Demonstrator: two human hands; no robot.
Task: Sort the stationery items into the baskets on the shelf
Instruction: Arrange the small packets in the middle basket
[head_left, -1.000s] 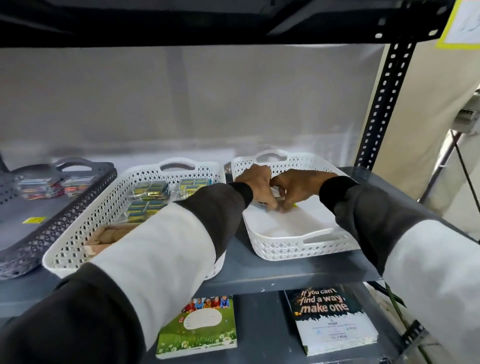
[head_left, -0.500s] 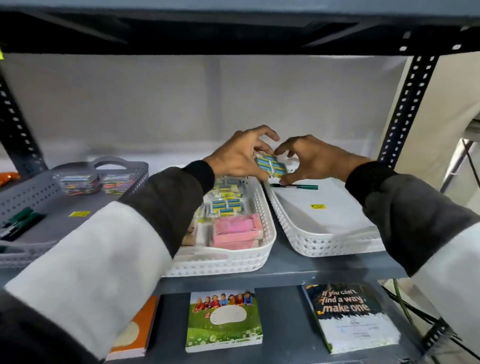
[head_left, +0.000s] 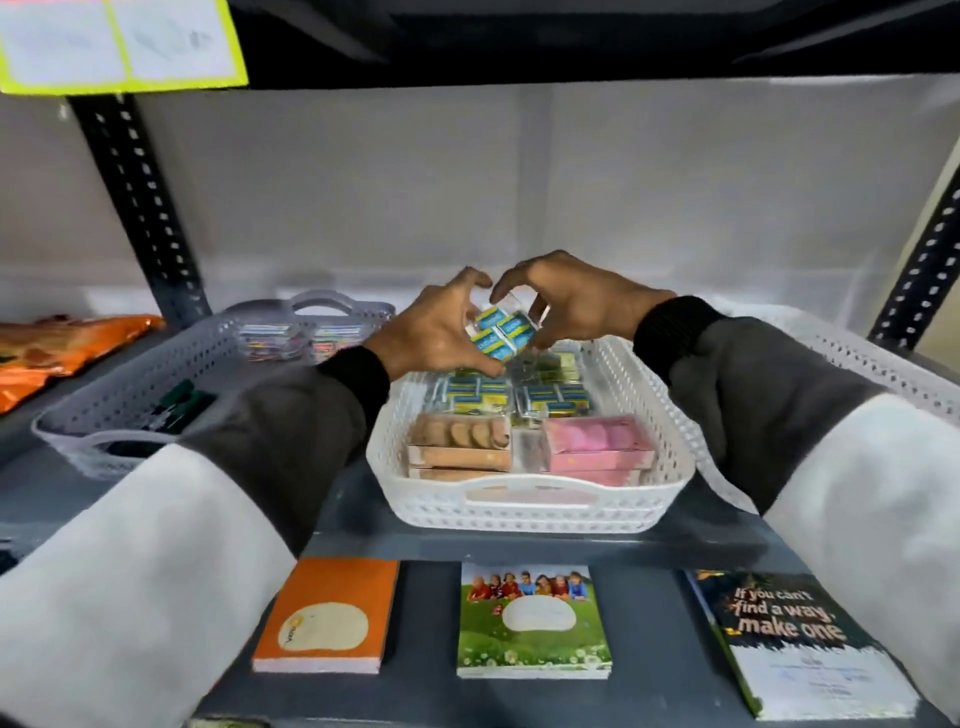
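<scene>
A clear pack of blue-and-white erasers (head_left: 501, 332) is held between my left hand (head_left: 434, 335) and my right hand (head_left: 574, 301), above the far end of the middle white basket (head_left: 530, 512). That basket holds several similar eraser packs (head_left: 514, 397), a brown box (head_left: 460, 447) and a pink box (head_left: 597, 444). To the left stands a grey basket (head_left: 130, 410) with small clear cases (head_left: 296, 338) and dark green markers (head_left: 176, 408). Another white basket (head_left: 852, 358) is at the right, mostly hidden by my right sleeve.
On the lower shelf lie an orange notebook (head_left: 330, 616), a green notebook with children pictured (head_left: 532, 621) and a dark notebook with white lettering (head_left: 795, 642). An orange packet (head_left: 62, 345) lies at far left. Black shelf uprights (head_left: 140, 208) stand on both sides.
Both hands lifted the eraser pack out of the right white basket and carried it left, over the middle white basket. The view has shifted left with them.
</scene>
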